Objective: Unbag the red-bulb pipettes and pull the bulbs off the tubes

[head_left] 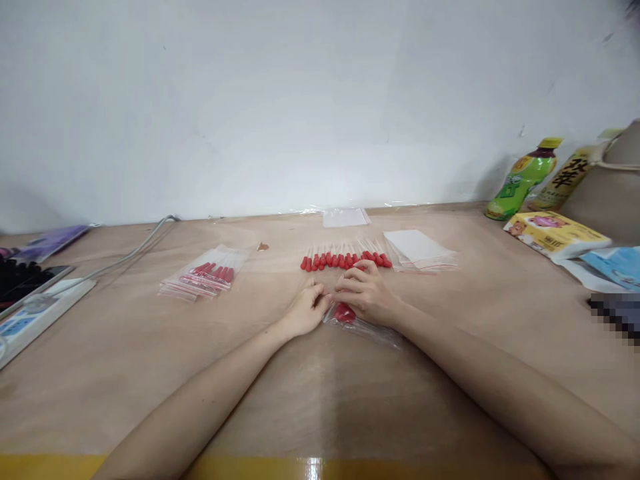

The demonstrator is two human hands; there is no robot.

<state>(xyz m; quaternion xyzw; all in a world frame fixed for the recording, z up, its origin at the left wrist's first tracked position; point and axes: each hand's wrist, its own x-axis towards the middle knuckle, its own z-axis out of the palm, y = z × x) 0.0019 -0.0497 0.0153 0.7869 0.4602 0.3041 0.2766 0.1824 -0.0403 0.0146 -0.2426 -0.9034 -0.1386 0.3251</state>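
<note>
A clear plastic bag (370,331) with red-tipped pieces (344,313) inside lies on the table between my hands. My left hand (307,308) pinches the bag's left end. Curled over its upper edge, my right hand (366,293) grips the bag from the right, its fingertips close to those of my left hand. Just beyond is a row of red-tipped sticks (340,260), their thin clear ends facing the wall. Flat bags (420,252) are stacked right of the row. To the left sits a pile of bags holding red-tipped pieces (207,275).
Another flat bag (345,217) lies near the wall. A power strip (45,313) with a grey cable (135,250) is at the left. At the right are a green bottle (523,180), a second bottle (565,179), a yellow tissue pack (555,233) and a blue packet (617,265).
</note>
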